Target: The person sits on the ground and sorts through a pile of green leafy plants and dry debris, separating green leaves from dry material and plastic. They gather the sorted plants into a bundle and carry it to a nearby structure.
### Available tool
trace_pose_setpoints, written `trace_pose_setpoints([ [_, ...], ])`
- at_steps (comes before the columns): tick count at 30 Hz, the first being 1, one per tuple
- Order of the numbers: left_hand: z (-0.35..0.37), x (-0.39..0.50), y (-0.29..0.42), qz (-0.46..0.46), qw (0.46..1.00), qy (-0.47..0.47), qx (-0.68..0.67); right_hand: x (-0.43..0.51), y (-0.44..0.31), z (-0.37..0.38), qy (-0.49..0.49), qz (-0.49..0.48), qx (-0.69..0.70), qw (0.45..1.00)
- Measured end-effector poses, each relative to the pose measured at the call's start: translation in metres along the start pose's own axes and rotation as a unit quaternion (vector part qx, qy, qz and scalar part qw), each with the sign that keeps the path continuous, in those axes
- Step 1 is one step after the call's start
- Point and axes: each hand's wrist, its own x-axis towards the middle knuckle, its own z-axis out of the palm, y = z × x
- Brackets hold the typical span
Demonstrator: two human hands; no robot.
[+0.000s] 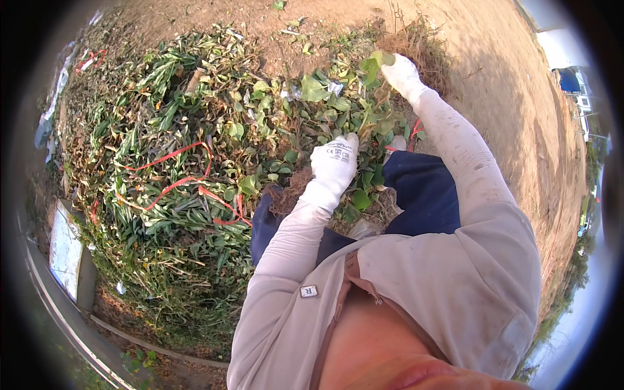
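Note:
My left hand point(335, 158), in a white knit glove with printing on its back, is closed around a bunch of leafy plants point(373, 129). Brown fibrous roots point(292, 190) stick out on the wrist side of that fist, over my dark-trousered knee. Farther out, my right hand point(403, 78), gloved in white too, has a broad green leaf point(373, 67) at its fingertips. My curled fingers hide how the leaf's stem runs. Between and below the hands lie more heart-shaped leaves point(360, 199) on the soil.
A wide heap of cut greenery point(180, 209) spreads to the left, with red plastic ties point(170, 187) strewn over it. Dry roots point(421, 56) are piled beyond my right hand. Bare dirt point(516, 92) stretches to the right. A pale slab point(66, 251) stands at the left edge.

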Motion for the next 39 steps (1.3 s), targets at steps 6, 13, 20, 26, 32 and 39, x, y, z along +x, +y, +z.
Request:
trace_pose_setpoints([
  [6, -0.003, 0.0, -0.033, -0.081, 0.971, 0.072, -0.211, -0.004, 0.081, -0.028, -0.152, 0.077, 0.27, 0.948],
  [13, -0.01, 0.018, -0.038, -0.153, 0.863, -0.021, -0.48, -0.065, 0.02, 0.103, -0.151, -0.086, 0.271, 0.947],
  [20, -0.011, -0.001, -0.033, -0.012, 0.984, 0.022, -0.177, -0.01, 0.111, 0.01, -0.076, 0.104, 0.167, 0.978],
  [26, -0.012, 0.01, -0.026, 0.115, 0.988, 0.001, -0.107, 0.011, 0.103, 0.052, -0.173, 0.047, 0.21, 0.961],
  [32, -0.021, 0.007, -0.045, -0.077, 0.939, 0.013, -0.336, 0.011, 0.149, 0.019, 0.15, 0.211, 0.272, 0.927],
  [39, -0.016, 0.028, -0.05, -0.156, 0.908, -0.006, -0.388, -0.067, 0.034, 0.034, -0.031, -0.132, 0.149, 0.979],
])
